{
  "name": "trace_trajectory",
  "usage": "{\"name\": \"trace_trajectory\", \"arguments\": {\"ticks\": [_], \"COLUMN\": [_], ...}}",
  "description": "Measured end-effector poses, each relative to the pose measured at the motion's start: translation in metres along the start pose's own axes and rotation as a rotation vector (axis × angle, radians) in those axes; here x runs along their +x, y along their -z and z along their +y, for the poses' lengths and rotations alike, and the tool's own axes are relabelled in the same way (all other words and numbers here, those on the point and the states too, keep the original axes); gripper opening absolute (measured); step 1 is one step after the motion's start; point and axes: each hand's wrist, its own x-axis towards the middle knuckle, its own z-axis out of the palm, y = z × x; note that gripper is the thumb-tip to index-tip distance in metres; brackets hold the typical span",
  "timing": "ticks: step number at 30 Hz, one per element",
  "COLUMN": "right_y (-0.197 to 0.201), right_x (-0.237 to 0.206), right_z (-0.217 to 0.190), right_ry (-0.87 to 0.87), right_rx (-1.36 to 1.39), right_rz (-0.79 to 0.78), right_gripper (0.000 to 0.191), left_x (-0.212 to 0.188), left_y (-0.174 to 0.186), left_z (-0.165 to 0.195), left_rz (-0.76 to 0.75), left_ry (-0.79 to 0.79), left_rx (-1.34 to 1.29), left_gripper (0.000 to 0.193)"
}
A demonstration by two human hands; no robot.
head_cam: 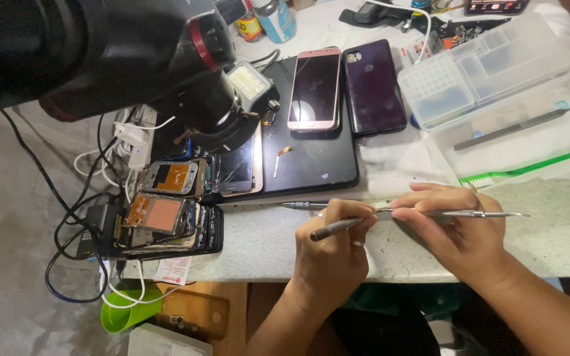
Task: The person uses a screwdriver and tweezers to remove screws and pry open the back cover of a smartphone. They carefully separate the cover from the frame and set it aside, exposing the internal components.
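Note:
My left hand [330, 254] rests at the near edge of the pale worktop and grips a slim grey metal tool [335, 228] that points left and down. My right hand [460, 227] pinches a thin metal tweezer-like tool [489, 213], lying level, its point reaching right. Both hands meet over a small part between the fingertips, which I cannot make out. Another slim metal tool [305, 206] lies on the top just behind my left hand.
A black mat [311, 158] carries a pink phone [315, 89], a dark purple phone [373, 86] and a small flex strip. Opened phones [169, 214] are stacked at left among cables. A black microscope [133, 53] looms top left. Clear compartment boxes [489, 72] stand at right.

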Motion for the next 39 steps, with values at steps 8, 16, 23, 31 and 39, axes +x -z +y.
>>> {"name": "trace_trajectory", "arguments": {"ticks": [8, 16, 23, 31, 39], "right_y": [0.001, 0.001, -0.005, -0.004, -0.005], "right_x": [0.002, 0.009, 0.007, 0.008, 0.014], "right_z": [-0.001, 0.001, -0.002, -0.011, -0.019], "right_ry": [0.056, 0.364, 0.315, -0.047, -0.062], "right_rx": [0.034, -0.213, -0.199, -0.053, -0.132], "right_rz": [-0.042, -0.096, -0.051, -0.089, -0.076], "right_gripper": [0.036, 0.034, 0.035, 0.029, 0.03], "left_x": [-0.002, -0.002, -0.002, -0.002, -0.002], "left_y": [-0.003, -0.004, -0.004, -0.003, -0.002], "left_z": [0.001, 0.001, -0.002, -0.005, -0.005], "left_rz": [0.036, 0.05, 0.055, 0.015, 0.046], "left_ry": [0.044, 0.003, 0.012, 0.058, 0.041], "left_rx": [-0.027, 0.002, -0.019, -0.04, -0.086], "left_gripper": [0.016, 0.015, 0.014, 0.017, 0.016]}}
